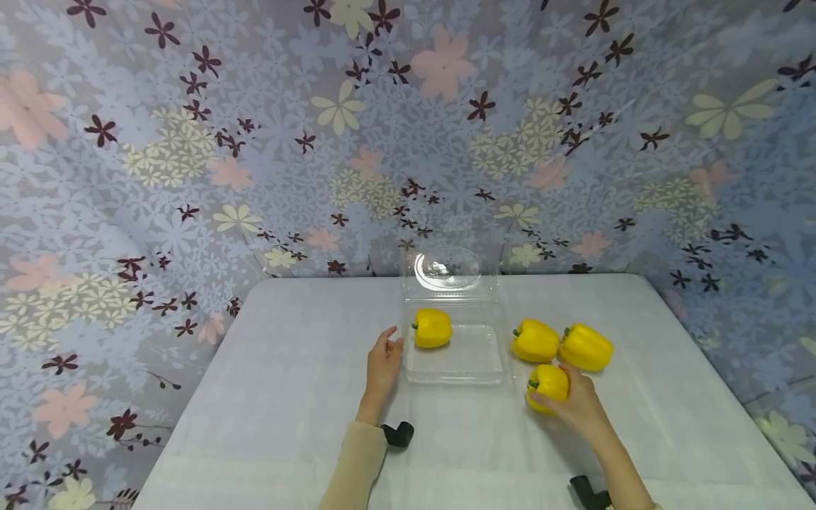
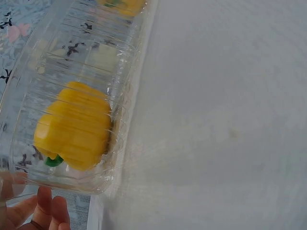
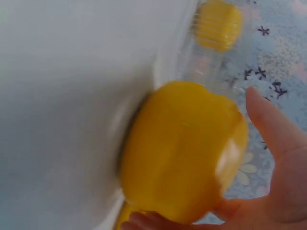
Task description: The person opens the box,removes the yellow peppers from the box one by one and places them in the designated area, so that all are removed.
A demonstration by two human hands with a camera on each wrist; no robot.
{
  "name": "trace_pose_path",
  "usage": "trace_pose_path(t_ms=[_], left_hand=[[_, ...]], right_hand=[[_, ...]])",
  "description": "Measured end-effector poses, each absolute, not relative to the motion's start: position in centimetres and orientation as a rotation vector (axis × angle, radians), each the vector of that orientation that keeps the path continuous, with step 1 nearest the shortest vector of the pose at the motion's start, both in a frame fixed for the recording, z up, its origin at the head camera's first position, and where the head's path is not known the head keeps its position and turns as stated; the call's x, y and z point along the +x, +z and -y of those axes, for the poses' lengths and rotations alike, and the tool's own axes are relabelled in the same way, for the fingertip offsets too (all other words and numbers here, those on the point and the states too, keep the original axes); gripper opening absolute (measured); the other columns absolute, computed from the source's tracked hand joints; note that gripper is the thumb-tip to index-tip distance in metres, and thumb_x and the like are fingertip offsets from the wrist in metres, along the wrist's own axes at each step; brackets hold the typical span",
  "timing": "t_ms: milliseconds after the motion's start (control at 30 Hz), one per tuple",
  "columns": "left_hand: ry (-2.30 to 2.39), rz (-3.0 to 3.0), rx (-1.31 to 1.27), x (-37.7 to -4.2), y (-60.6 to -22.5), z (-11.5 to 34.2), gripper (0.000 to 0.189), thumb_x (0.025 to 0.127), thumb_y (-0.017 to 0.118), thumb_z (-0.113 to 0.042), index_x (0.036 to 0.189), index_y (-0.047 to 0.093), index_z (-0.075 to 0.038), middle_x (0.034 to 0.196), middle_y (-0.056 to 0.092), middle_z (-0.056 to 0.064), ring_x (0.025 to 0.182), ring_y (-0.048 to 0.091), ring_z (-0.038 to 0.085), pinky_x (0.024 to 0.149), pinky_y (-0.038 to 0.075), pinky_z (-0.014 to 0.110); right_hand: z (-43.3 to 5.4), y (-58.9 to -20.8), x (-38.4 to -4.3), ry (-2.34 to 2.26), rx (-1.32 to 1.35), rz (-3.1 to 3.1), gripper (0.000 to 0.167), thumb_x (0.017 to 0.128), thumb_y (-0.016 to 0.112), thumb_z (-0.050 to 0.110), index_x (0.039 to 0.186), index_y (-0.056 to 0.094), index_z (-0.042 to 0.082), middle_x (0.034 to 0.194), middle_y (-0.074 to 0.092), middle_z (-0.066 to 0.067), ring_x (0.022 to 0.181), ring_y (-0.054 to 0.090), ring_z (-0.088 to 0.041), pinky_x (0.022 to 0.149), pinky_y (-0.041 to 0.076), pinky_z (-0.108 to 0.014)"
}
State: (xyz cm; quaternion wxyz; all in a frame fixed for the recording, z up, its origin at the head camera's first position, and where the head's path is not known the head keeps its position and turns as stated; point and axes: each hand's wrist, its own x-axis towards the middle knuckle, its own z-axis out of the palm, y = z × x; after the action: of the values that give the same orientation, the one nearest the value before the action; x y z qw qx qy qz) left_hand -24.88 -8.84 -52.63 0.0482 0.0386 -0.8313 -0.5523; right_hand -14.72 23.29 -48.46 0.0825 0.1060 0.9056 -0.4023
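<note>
In the head view, a clear plastic clamshell container (image 1: pixel 455 379) lies with its lid (image 1: pixel 484 287) raised at the back. One yellow bell pepper (image 1: pixel 433 329) with a green stem sits in its left part. My left hand (image 1: pixel 384 361) is beside the container's left edge, fingers loosely bent; whether they touch the plastic I cannot tell. To the right of the container, my right hand (image 1: pixel 580 400) holds another yellow bell pepper (image 1: pixel 550 386), thumb on the near side and fingers at the far side. The right wrist view shows this pepper (image 3: pixel 184 151) large and close.
Two more yellow bell peppers (image 1: pixel 535 341) (image 1: pixel 586 347) lie side by side just behind my right hand. A white cloth (image 1: pixel 287 397) covers the table. Behind the table's far edge hangs a flowered curtain (image 1: pixel 382 142). Black mounts (image 1: pixel 398 434) are at both wrists.
</note>
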Motion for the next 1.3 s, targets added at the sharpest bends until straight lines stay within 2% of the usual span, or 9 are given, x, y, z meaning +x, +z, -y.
trace_pose_path(t_ms=[133, 200, 400, 533, 700, 900, 1067, 1300], left_hand=[[-1.674, 2.544, 0.122, -25.0, -52.8, 8.8, 0.037, 0.097, 0.054, -0.022, 0.131, 0.055, -0.008, 0.087, 0.061, 0.008, 0.065, 0.048, 0.009, 0.059, 0.041, 0.018], [-1.669, 2.548, 0.120, -25.0, -52.9, 8.8, 0.037, 0.097, 0.054, -0.022, 0.131, 0.055, -0.008, 0.087, 0.061, 0.008, 0.065, 0.048, 0.009, 0.059, 0.041, 0.018], [-1.671, 2.535, 0.114, -25.0, -52.9, 8.9, 0.037, 0.097, 0.054, -0.022, 0.131, 0.055, -0.006, 0.086, 0.061, 0.008, 0.065, 0.048, 0.009, 0.059, 0.042, 0.019], [-1.668, 2.524, 0.099, -25.1, -52.9, 9.0, 0.037, 0.097, 0.054, -0.022, 0.131, 0.055, -0.006, 0.086, 0.061, 0.008, 0.066, 0.048, 0.009, 0.059, 0.042, 0.019], [-1.689, 2.527, 0.117, -25.2, -52.8, 8.9, 0.037, 0.097, 0.055, -0.021, 0.131, 0.055, -0.007, 0.087, 0.061, 0.008, 0.067, 0.048, 0.008, 0.060, 0.041, 0.018], [-1.701, 2.522, 0.107, -25.0, -52.7, 8.8, 0.037, 0.097, 0.055, -0.020, 0.131, 0.055, -0.005, 0.087, 0.061, 0.009, 0.066, 0.048, 0.009, 0.058, 0.041, 0.018], [-1.705, 2.514, 0.101, -25.0, -52.7, 8.9, 0.037, 0.097, 0.054, -0.019, 0.131, 0.055, -0.004, 0.086, 0.062, 0.010, 0.065, 0.048, 0.009, 0.057, 0.041, 0.018], [-1.711, 2.507, 0.096, -25.0, -52.5, 8.8, 0.037, 0.097, 0.055, -0.018, 0.130, 0.055, -0.004, 0.085, 0.062, 0.011, 0.063, 0.047, 0.007, 0.056, 0.041, 0.018]], right_hand=[[-23.1, -47.1, -14.8, -1.134, 0.301, -2.820, 0.100, 0.081, 0.071, 0.045, 0.146, 0.018, -0.010, 0.144, 0.026, -0.038, 0.132, 0.025, -0.054, 0.106, 0.024, -0.067], [-22.5, -46.2, -15.0, -1.100, 0.285, -2.881, 0.098, 0.082, 0.070, 0.046, 0.144, 0.021, -0.012, 0.143, 0.027, -0.038, 0.131, 0.027, -0.054, 0.104, 0.027, -0.067], [-18.9, -43.9, -17.0, -1.202, 0.160, -2.846, 0.085, 0.087, 0.068, 0.036, 0.145, 0.023, -0.008, 0.148, 0.023, -0.034, 0.135, 0.026, -0.049, 0.108, 0.026, -0.063], [-15.9, -43.6, -19.1, -1.202, -0.020, -2.837, 0.077, 0.088, 0.067, 0.032, 0.143, 0.029, -0.004, 0.148, 0.029, -0.031, 0.136, 0.030, -0.046, 0.109, 0.028, -0.060], [-13.0, -44.4, -21.7, -1.222, -0.196, -2.841, 0.070, 0.086, 0.069, 0.026, 0.140, 0.036, -0.003, 0.142, 0.040, -0.028, 0.130, 0.040, -0.044, 0.105, 0.035, -0.057], [-10.7, -46.9, -24.5, -1.345, -0.382, -2.809, 0.066, 0.082, 0.074, 0.016, 0.137, 0.041, -0.003, 0.138, 0.044, -0.025, 0.130, 0.042, -0.042, 0.107, 0.035, -0.055], [-9.4, -48.4, -26.1, -1.356, -0.497, -2.797, 0.071, 0.078, 0.078, 0.013, 0.137, 0.042, -0.003, 0.136, 0.046, -0.023, 0.129, 0.042, -0.040, 0.109, 0.033, -0.054], [-8.2, -49.7, -27.4, -1.301, -0.472, -2.868, 0.077, 0.072, 0.082, 0.013, 0.136, 0.043, -0.001, 0.137, 0.044, -0.021, 0.127, 0.042, -0.039, 0.108, 0.035, -0.053]])
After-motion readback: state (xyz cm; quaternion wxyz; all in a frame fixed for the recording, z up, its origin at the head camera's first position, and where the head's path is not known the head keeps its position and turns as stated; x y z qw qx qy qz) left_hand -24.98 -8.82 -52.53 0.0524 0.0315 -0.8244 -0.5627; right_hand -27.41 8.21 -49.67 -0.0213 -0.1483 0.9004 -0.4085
